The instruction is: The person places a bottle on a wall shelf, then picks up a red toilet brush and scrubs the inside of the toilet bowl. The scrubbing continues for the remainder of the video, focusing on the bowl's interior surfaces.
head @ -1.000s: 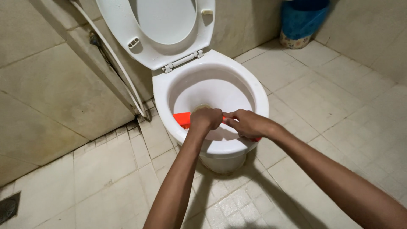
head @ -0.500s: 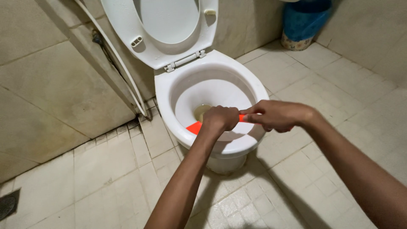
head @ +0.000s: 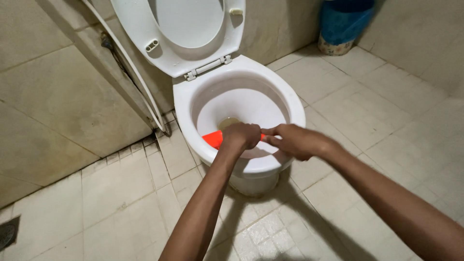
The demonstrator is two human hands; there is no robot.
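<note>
A white toilet [head: 290,99] stands with its lid and seat [head: 186,29] raised against the wall. Inside the bowl lies an orange brush [head: 212,139], its head at the left inner wall. My left hand [head: 240,136] is closed around the brush's handle over the front of the bowl. My right hand [head: 295,141] sits just to its right and pinches the end of the same orange handle, fingertips touching the left fist. Both forearms reach in from the bottom of the view. Most of the handle is hidden by the hands.
A white hose [head: 137,79] runs down the tiled wall to the left of the toilet. A blue bin [head: 340,24] stands in the back right corner. Beige floor tiles surround the bowl, and a floor drain [head: 6,232] shows at the left edge.
My right hand moved out to the right along the handle, then came back in against my left hand. The orange brush stayed inside the bowl at the left.
</note>
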